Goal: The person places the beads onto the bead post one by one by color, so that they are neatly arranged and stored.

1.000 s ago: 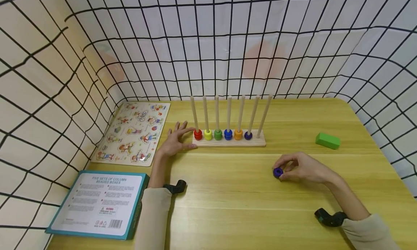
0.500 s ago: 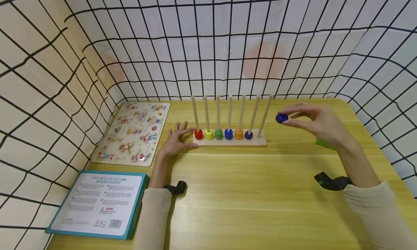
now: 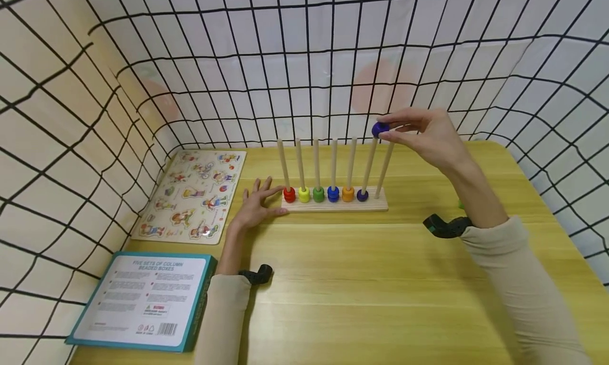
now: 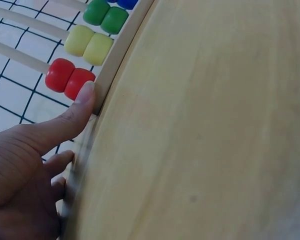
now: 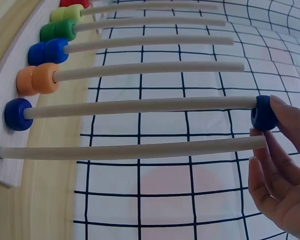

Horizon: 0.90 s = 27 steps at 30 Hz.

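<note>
A wooden base [image 3: 335, 207] carries a row of upright pegs. Pairs of red [image 4: 70, 79], yellow [image 4: 89, 45], green [image 5: 58, 30], blue [image 5: 48, 51] and orange beads [image 5: 38, 79] sit at the feet of successive pegs. One dark purple-blue bead [image 3: 362, 195] is at the bottom of the sixth peg; the rightmost peg [image 3: 386, 169] is bare. My right hand [image 3: 430, 140] pinches another dark purple-blue bead [image 5: 266, 113] between thumb and fingers, at the tip of that sixth peg [image 5: 140, 106]. My left hand [image 3: 256, 210] rests, fingers spread, at the base's left end, its thumb touching there.
A picture puzzle board [image 3: 190, 195] lies at the back left, with a teal-edged box [image 3: 142, 301] in front of it. The right forearm mostly hides a green block [image 3: 461, 204]. Black wire mesh [image 3: 304, 63] stands around the table [image 3: 342, 285].
My right hand has lifted the purple-blue bead off the table and carried it up and left to the sixth peg's tip. The left hand stays in place.
</note>
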Tool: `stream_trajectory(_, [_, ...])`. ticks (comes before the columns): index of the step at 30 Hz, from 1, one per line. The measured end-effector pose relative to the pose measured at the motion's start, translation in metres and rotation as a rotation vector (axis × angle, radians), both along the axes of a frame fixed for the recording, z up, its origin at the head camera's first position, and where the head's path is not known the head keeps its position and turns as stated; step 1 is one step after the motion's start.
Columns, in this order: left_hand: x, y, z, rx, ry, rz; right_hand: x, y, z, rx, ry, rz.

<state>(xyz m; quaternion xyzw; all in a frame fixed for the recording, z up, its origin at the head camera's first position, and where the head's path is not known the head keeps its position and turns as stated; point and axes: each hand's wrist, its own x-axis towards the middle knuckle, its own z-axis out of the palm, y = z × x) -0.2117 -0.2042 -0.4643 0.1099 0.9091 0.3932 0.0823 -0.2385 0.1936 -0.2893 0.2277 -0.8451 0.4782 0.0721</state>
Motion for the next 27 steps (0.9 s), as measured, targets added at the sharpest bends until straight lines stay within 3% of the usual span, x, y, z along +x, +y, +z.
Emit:
stream_trajectory(10, [-0.001,0.005,-0.003,-0.035,0.025,0.034,-0.004,-0.001,-0.002,0.058,-0.046,0.017])
stream_trajectory(16, [-0.002,0.005,-0.004,-0.037,0.026,0.041,-0.008,-0.005,-0.004,0.103,-0.01,0.036])
stream_trajectory(27, [-0.01,0.005,-0.001,-0.053,0.003,0.034,-0.011,-0.003,-0.011,0.09,-0.042,0.012])
